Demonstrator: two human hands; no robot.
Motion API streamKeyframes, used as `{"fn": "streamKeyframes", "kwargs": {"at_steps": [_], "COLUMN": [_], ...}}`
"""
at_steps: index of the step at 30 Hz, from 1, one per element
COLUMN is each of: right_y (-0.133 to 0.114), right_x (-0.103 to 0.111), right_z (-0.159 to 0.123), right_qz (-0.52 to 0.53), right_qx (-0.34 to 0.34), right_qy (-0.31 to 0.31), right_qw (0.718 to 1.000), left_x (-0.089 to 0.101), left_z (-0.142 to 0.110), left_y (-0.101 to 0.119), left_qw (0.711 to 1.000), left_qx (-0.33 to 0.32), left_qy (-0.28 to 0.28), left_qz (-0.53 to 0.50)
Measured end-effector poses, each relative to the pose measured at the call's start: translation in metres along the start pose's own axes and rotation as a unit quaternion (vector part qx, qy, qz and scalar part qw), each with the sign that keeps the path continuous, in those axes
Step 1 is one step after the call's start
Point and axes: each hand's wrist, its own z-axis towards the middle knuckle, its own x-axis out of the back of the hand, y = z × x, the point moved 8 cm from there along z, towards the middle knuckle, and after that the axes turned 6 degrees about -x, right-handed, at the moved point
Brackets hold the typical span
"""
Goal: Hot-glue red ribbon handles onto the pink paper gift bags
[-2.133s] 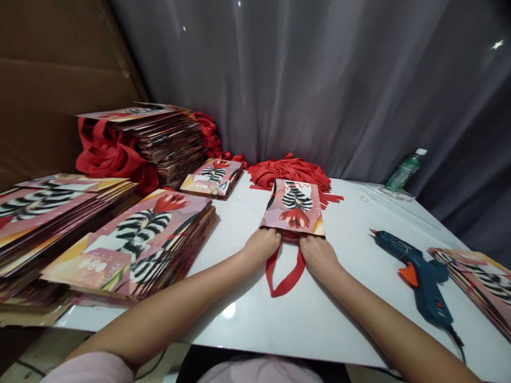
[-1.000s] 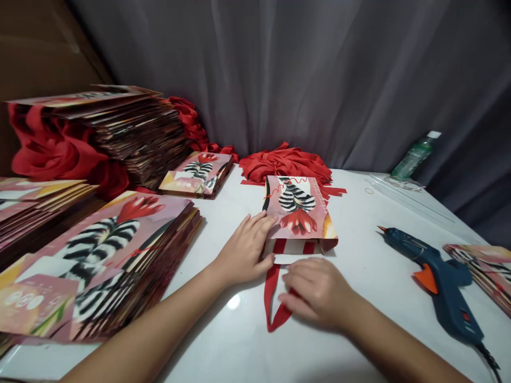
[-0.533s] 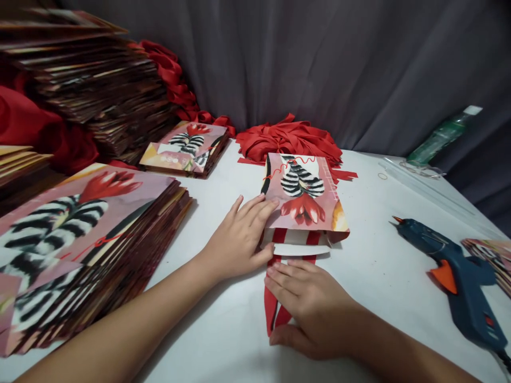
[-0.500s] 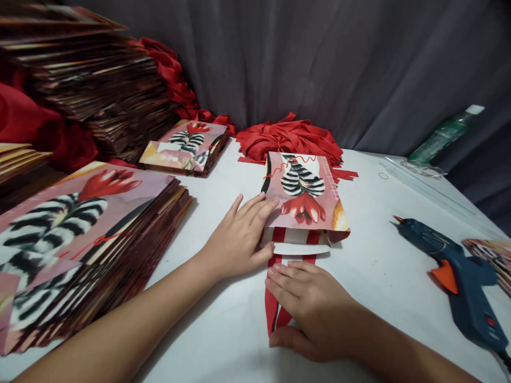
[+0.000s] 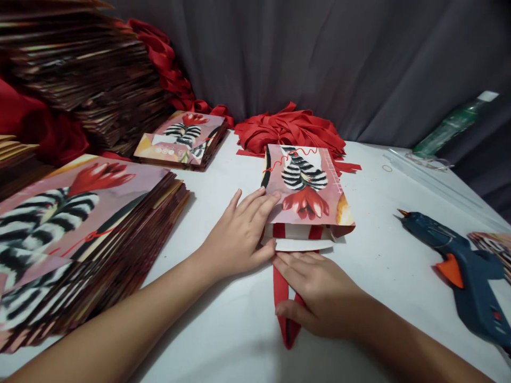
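Note:
A small paper gift bag [image 5: 305,191] printed with a red flower and zebra stripes lies flat on the white table [image 5: 371,276], its mouth slightly agape toward me. My left hand [image 5: 239,234] rests open on the bag's left edge, fingers spread, thumb at the mouth. My right hand [image 5: 319,290] lies flat, fingers together, pressing the bag's red ribbon handle [image 5: 285,319] onto the table just below the mouth. The handle's loop sticks out under my thumb.
A blue glue gun [image 5: 459,266] with an orange trigger lies at the right. Loose red ribbons [image 5: 289,127] are heaped behind the bag. Stacks of flat bags [image 5: 80,223] fill the left side, and a smaller stack [image 5: 181,138] sits further back. A green bottle [image 5: 455,125] lies far right.
Both hands let go of the bag's bottom edge. The left moved onto the bag's left side; the right came down flat on the ribbon handle. My view moved closer and lower.

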Motion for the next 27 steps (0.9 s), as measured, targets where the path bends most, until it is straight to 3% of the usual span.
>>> {"fn": "streamKeyframes", "kwargs": {"at_steps": [19,27], "right_y": [-0.006,0.006], "right_x": [-0.001,0.019], "right_z": [-0.004,-0.025], "right_qz": [-0.025,-0.138], "right_qx": [0.008,-0.055], "right_qy": [0.012,0.089], "right_qw": [1.0,0.985], "left_x": [0.001,0.002], "left_z": [0.002,0.003], "left_y": [0.001,0.001], "left_qw": [1.0,1.0], "left_qx": [0.013,0.003], "left_qy": [-0.007,0.006], "left_qz": [-0.001,0.012]}}
